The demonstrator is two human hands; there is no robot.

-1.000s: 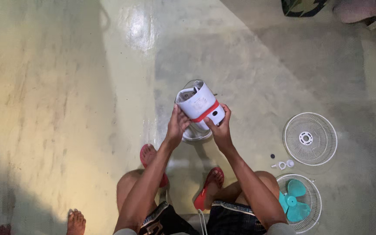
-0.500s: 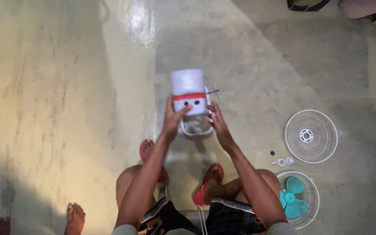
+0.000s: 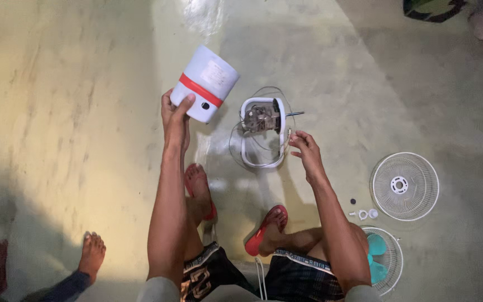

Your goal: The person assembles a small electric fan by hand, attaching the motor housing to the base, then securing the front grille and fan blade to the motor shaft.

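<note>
Left hand (image 3: 175, 114) grips the white cover (image 3: 205, 84); right hand (image 3: 307, 150), seemingly loose, hovers beside the motor (image 3: 262, 118) mid-floor.

The room is dim. Light falls from the top, and the floor (image 3: 85, 84) glows yellow on the left. A white shine sits on the floor at the top middle. The right side is gray and darker. A dark shadow fills the bottom left corner. The cover (image 3: 204, 84) looks bright. The picture is a bit soft and grainy, more so at the edges.
</note>
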